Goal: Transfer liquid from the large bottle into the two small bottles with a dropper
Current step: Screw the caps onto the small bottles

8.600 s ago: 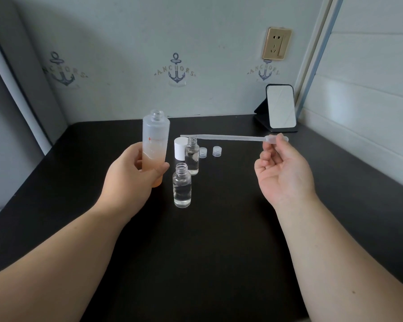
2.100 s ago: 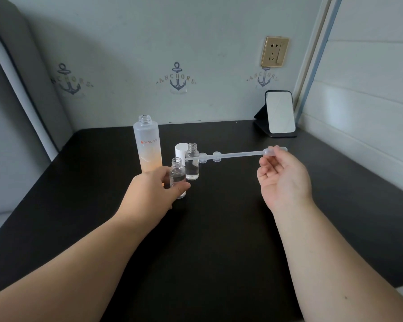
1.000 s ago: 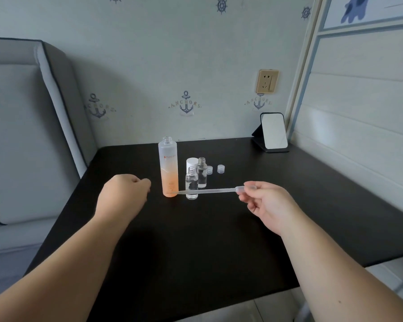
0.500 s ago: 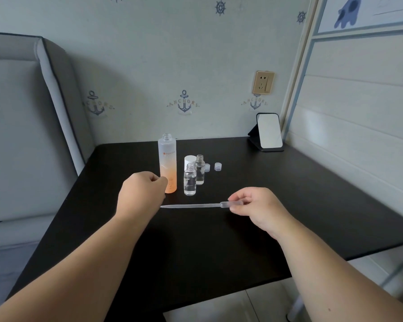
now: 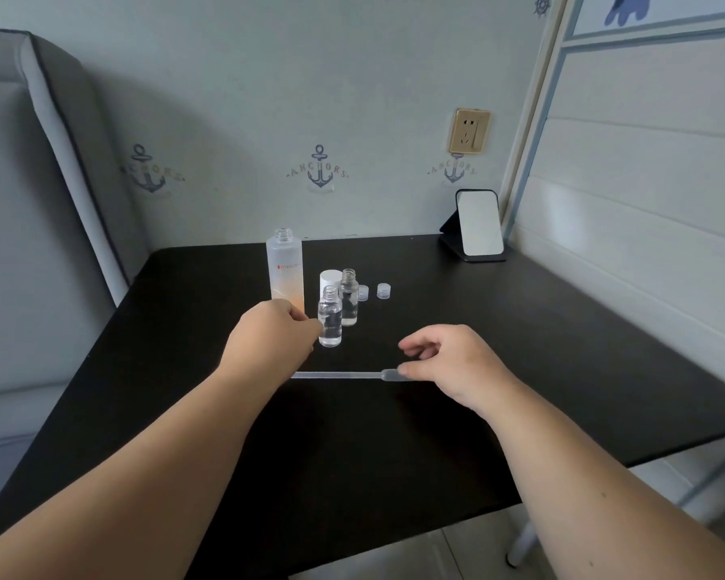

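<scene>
Dropper (image 5: 344,375) — a clear plastic pipette — lies lengthwise across the black worktop (image 5: 561,349), in front of the large bottle (image 5: 284,272) and nearer the person than anything else on the surface. Its bulb end points to the right, where the right hand (image 5: 453,362) meets it; the thumb and a fingertip touch the bulb, the other fingers (image 5: 419,343) are loosely curled above it, and I cannot tell whether they pinch it or only rest against it. The narrow tip runs behind the left hand (image 5: 268,341), which hovers in front of the large bottle with its fingers curled in and nothing visible in them.

The large bottle stands upright and uncapped, frosted, with orange-tinted liquid in its lower part. Just to its right stand the 2 small bottles, both open and holding clear liquid: the front small bottle (image 5: 330,316) nearest the left hand, the back small bottle (image 5: 348,298) right behind it. A white cap (image 5: 330,279) stands between the large bottle and the back small bottle. Further right of the large bottle sit 2 small clear caps (image 5: 383,291) — close together, apart from the bottles. Far to the right of the large bottle, by the wall, a small mirror (image 5: 479,223) leans on its dark stand.
</scene>
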The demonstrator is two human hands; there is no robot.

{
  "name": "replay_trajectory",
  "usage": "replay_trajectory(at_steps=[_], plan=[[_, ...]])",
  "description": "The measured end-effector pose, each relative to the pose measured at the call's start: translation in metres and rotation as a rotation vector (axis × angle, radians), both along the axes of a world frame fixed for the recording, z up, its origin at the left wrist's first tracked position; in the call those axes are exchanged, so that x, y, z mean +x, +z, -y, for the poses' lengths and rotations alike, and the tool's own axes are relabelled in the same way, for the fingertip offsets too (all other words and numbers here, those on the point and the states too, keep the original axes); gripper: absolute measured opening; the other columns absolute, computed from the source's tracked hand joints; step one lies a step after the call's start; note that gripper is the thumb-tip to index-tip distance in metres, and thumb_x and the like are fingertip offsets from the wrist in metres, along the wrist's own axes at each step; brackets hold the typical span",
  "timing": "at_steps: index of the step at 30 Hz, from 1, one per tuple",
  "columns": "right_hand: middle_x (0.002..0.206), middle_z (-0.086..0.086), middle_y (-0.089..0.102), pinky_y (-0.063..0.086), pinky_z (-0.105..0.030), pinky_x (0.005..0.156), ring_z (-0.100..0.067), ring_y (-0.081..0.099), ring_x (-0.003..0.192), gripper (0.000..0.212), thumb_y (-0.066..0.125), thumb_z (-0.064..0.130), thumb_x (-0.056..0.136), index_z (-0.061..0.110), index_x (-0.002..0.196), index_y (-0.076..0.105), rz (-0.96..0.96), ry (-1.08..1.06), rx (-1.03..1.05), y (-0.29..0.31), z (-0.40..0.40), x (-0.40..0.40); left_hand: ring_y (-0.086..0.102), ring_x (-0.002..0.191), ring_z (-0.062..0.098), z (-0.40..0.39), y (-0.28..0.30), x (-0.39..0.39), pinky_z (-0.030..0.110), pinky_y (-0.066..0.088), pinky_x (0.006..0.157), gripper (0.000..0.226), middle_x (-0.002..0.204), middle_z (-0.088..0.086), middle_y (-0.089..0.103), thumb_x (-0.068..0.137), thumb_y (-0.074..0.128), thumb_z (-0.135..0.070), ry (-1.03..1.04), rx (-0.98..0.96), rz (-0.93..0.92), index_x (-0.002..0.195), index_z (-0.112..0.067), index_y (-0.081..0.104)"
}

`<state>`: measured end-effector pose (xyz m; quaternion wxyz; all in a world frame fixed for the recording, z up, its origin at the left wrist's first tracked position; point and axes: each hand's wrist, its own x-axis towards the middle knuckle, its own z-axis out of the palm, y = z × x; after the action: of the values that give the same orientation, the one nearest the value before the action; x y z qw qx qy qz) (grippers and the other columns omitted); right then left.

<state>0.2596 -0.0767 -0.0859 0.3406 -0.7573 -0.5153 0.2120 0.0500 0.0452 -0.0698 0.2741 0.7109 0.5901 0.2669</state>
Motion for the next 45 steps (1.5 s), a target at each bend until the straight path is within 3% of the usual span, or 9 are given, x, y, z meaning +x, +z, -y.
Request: replay_trajectory(at_steps=[4, 9, 16, 21, 25, 30, 35, 38, 45], plan=[[0.095, 0.014, 0.072, 0.050, -0.021, 0.078, -0.002, 0.067, 0.087, 0.023, 0.085, 0.025, 0.081, 0.038, 0.095, 0.072, -0.085, -0.048, 0.078, 0.002, -0.017, 0.006, 0.067, 0.068, 0.014, -0.007, 0.001, 0.008, 0.029, 0.057, 0.064, 0.022, 0.074, -0.003, 0.069, 0.083, 0.068, -0.042, -0.036, 0.057, -0.185, 0.078, -0.021, 0.070], [0.113, 0.009, 0.069, 0.052, -0.032, 0.097, -0.010, 0.066, 0.106, 0.033, 0.078, 0.024, 0.088, 0.026, 0.120, 0.070, -0.088, -0.076, 0.083, 0.005, -0.050, 0.010, 0.054, 0.066, 0.006, -0.006, -0.001, 0.017, 0.021, 0.036, 0.050, 0.036, 0.075, -0.007, 0.060, 0.084, 0.067, -0.055, -0.045, 0.193, -0.301, 0.087, -0.019, 0.065], [0.151, 0.000, 0.049, 0.043, -0.033, 0.100, -0.023, 0.052, 0.133, 0.053, 0.064, 0.023, 0.099, 0.030, 0.149, 0.048, 0.053, -0.037, -0.029, 0.009, -0.091, 0.018, 0.068, 0.066, 0.010, -0.004, -0.008, 0.022, 0.034, 0.059, 0.069, 0.028, 0.081, -0.008, 0.070, 0.087, 0.068, -0.053, -0.145, 0.170, -0.159, 0.090, -0.025, 0.065], [0.165, 0.008, 0.031, 0.031, -0.033, 0.116, -0.021, 0.036, 0.148, 0.055, 0.057, 0.014, 0.103, 0.027, 0.154, 0.042, 0.147, 0.041, -0.046, 0.008, -0.116, 0.023, 0.065, 0.047, 0.004, -0.006, -0.012, 0.027, 0.023, 0.050, 0.051, 0.021, 0.071, -0.010, 0.066, 0.089, 0.069, -0.048, -0.148, 0.168, -0.111, 0.085, -0.031, 0.057], [0.159, 0.004, 0.040, 0.037, -0.026, 0.099, -0.022, 0.047, 0.138, 0.053, 0.051, 0.009, 0.104, 0.032, 0.151, 0.044, 0.200, 0.053, -0.080, 0.004, -0.125, 0.023, 0.065, 0.048, 0.005, -0.006, -0.017, 0.024, 0.030, 0.058, 0.057, 0.019, 0.078, -0.011, 0.067, 0.089, 0.070, -0.047, -0.143, 0.179, -0.052, 0.090, -0.032, 0.059], [0.141, 0.003, 0.051, 0.044, -0.029, 0.096, -0.022, 0.055, 0.124, 0.038, 0.054, 0.004, 0.101, 0.025, 0.131, 0.064, 0.300, -0.019, -0.044, 0.002, -0.127, 0.022, 0.069, 0.070, 0.014, -0.005, -0.020, 0.020, 0.039, 0.060, 0.071, 0.024, 0.092, -0.013, 0.067, 0.088, 0.071, -0.049, -0.152, 0.186, 0.008, 0.101, -0.029, 0.065], [0.128, 0.002, 0.060, 0.046, -0.028, 0.089, -0.022, 0.059, 0.114, 0.028, 0.057, 0.014, 0.102, 0.023, 0.126, 0.069, 0.341, -0.022, -0.073, 0.009, -0.115, 0.018, 0.064, 0.072, 0.005, 0.002, -0.019, 0.020, 0.025, 0.055, 0.064, 0.029, 0.089, -0.018, 0.065, 0.086, 0.071, -0.051, -0.169, 0.279, 0.058, 0.105, -0.030, 0.065], [0.120, 0.003, 0.068, 0.051, -0.034, 0.094, -0.020, 0.062, 0.111, 0.028, 0.059, 0.012, 0.099, 0.022, 0.122, 0.070, 0.188, -0.059, -0.023, 0.018, -0.104, 0.018, 0.061, 0.069, 0.005, 0.006, -0.019, 0.020, 0.025, 0.054, 0.062, 0.030, 0.082, -0.017, 0.062, 0.086, 0.070, -0.053, -0.210, 0.323, 0.056, 0.108, -0.032, 0.065], [0.098, 0.011, 0.074, 0.053, -0.017, 0.069, -0.004, 0.070, 0.092, 0.018, 0.071, 0.021, 0.094, 0.039, 0.097, 0.072, -0.350, 0.010, 0.388, 0.021, -0.073, 0.002, 0.060, 0.074, -0.001, 0.005, -0.022, 0.024, 0.016, 0.050, 0.063, 0.038, 0.086, -0.022, 0.061, 0.085, 0.069, -0.053, -0.283, 0.356, 0.058, 0.118, -0.035, 0.064]])
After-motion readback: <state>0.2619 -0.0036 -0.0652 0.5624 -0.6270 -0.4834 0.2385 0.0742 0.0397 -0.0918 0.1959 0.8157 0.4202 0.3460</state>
